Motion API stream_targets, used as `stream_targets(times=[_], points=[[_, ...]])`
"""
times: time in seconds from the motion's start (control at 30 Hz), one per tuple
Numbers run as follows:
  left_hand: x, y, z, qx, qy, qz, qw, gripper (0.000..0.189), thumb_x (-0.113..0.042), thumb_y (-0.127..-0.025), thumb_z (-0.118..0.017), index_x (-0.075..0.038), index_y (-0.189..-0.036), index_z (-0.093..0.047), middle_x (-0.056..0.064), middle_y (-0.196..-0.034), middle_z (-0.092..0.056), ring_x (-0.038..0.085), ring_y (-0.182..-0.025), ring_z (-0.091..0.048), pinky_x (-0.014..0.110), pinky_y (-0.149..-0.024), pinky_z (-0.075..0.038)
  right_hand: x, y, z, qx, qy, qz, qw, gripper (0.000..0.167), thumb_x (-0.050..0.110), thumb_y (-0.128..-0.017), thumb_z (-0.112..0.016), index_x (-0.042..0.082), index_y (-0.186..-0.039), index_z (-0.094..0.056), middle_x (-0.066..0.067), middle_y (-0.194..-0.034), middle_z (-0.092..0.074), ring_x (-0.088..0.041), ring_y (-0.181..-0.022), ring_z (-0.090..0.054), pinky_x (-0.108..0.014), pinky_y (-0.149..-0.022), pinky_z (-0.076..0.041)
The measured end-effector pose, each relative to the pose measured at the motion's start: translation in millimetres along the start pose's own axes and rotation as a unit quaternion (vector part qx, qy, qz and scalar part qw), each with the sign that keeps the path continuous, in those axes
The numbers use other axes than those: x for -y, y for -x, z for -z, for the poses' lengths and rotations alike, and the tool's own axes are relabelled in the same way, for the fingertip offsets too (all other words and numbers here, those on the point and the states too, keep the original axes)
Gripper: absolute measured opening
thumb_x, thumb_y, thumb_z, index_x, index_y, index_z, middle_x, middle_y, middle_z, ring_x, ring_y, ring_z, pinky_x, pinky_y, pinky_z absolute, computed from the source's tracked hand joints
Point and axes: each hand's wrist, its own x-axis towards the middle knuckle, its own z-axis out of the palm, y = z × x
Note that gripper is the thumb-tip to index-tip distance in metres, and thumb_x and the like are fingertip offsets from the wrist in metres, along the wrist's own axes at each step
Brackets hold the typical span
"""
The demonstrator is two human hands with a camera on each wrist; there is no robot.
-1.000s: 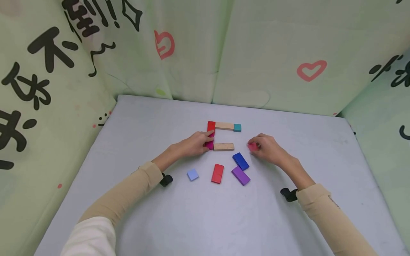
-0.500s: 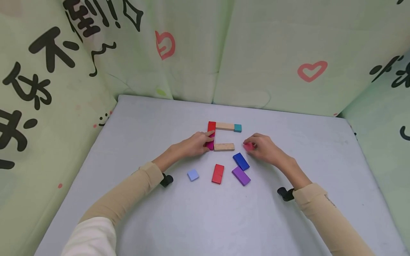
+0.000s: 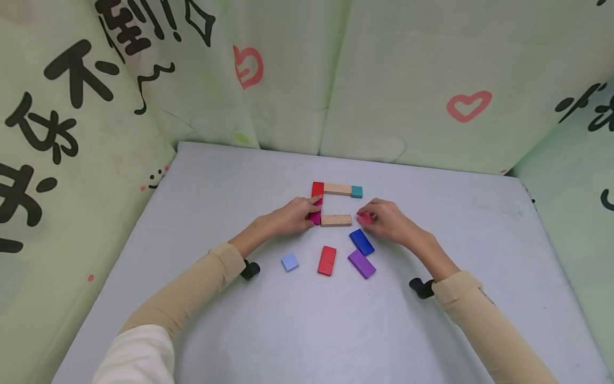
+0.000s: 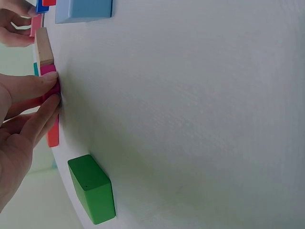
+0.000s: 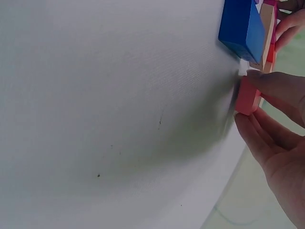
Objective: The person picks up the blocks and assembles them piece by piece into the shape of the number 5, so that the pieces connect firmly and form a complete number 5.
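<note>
With thumb and fingers, my left hand [image 3: 293, 214] pinches a magenta block [image 4: 50, 78] that stands end to end with a red block [image 3: 317, 189]. A plain wooden block [image 3: 336, 220] runs rightward from the magenta one. Parallel to it, farther back, lies another wooden block [image 3: 338, 189] with a teal block [image 3: 357, 191] at its right end. My right hand [image 3: 386, 220] holds a small pink block [image 5: 247, 95] between thumb and fingertips, just right of the nearer wooden block and a short gap from it.
Closer to me lie a blue block [image 3: 362, 242], a purple block [image 3: 362, 264] touching it, a second red block [image 3: 327, 261] and a light-blue block [image 3: 290, 262]. A green block [image 4: 93, 188] shows in the left wrist view. Curtains [image 3: 384, 80] hang behind the white table [image 3: 307, 330].
My right hand has moved left with the pink block, closing on the end of the nearer wooden block. The left hand has stayed on the magenta block.
</note>
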Motion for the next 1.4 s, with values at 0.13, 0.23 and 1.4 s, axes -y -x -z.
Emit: stream_targets(times=[0.13, 0.23, 1.4], points=[[0.4, 0.1, -0.1, 0.0, 0.005, -0.003, 1.0, 0.049, -0.007, -0.097, -0.07, 0.004, -0.143, -0.055, 0.022, -0.162, -0.037, 0.032, -0.122, -0.061, 0.017, -0.067, -0.04, 2.7, -3.4, -2.3, 0.007, 0.002, -0.003, 1.0, 0.029, 0.002, -0.09, -0.074, -0.005, -0.118, -0.072, -0.023, -0.115, -0.069, -0.032, -0.098, -0.063, -0.043, -0.084, -0.06], [0.9, 0.0, -0.3, -0.002, 0.008, -0.004, 1.0, 0.049, -0.007, -0.097, -0.069, 0.004, -0.143, -0.055, 0.022, -0.162, -0.038, 0.034, -0.127, -0.06, 0.019, -0.071, -0.045, 4.4, -5.8, -3.4, 0.011, 0.001, -0.008, 0.9999, 0.031, 0.003, -0.09, -0.076, -0.005, -0.12, -0.072, -0.024, -0.118, -0.069, -0.033, -0.101, -0.064, -0.044, -0.085, -0.06], [1.1, -0.1, -0.9, -0.006, 0.006, -0.006, 0.9999, 0.05, -0.006, -0.097, -0.07, 0.004, -0.143, -0.055, 0.022, -0.162, -0.038, 0.033, -0.129, -0.059, 0.017, -0.074, -0.049, 4.2, 8.5, -2.1, -0.035, -0.022, 0.015, 0.999, 0.031, 0.002, -0.088, -0.078, -0.002, -0.119, -0.073, -0.02, -0.114, -0.071, -0.035, -0.102, -0.067, -0.048, -0.086, -0.06]])
